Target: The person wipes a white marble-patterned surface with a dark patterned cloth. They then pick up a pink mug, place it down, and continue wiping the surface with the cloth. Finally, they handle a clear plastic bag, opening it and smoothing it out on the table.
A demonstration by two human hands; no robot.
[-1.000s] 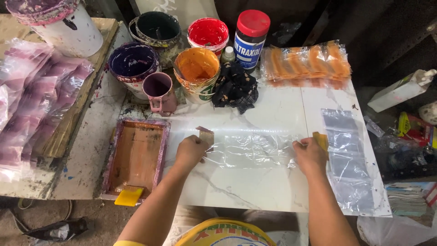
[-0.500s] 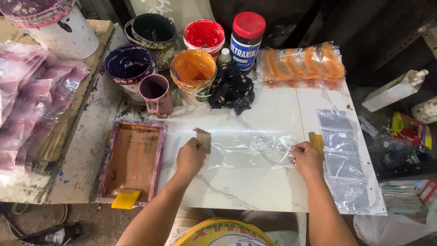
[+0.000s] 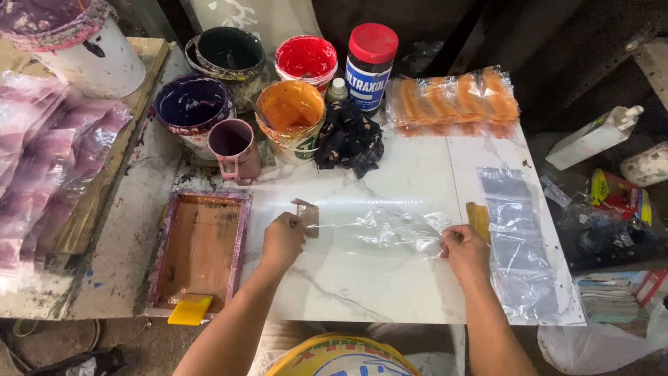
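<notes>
A clear plastic bag (image 3: 381, 226) lies stretched across the white marble table (image 3: 390, 292). My left hand (image 3: 282, 240) pinches its left end beside a small brown tab (image 3: 306, 212). My right hand (image 3: 465, 252) pinches the crumpled right end, next to a yellow tab (image 3: 477, 217). Both hands rest on the tabletop, about a bag's length apart.
A wooden printing frame (image 3: 200, 251) with a yellow squeegee (image 3: 188, 310) sits left of my left hand. Several paint pots (image 3: 292, 118), a pink mug (image 3: 235, 147), a red-lidded jar (image 3: 370, 64) and a black rag (image 3: 348, 139) stand behind. Clear bags (image 3: 518, 244) lie right; orange printed bags (image 3: 452, 101) behind.
Both hands have slid slightly toward me along the table with the bag's ends. The bag's right end is more crumpled under my right fingers.
</notes>
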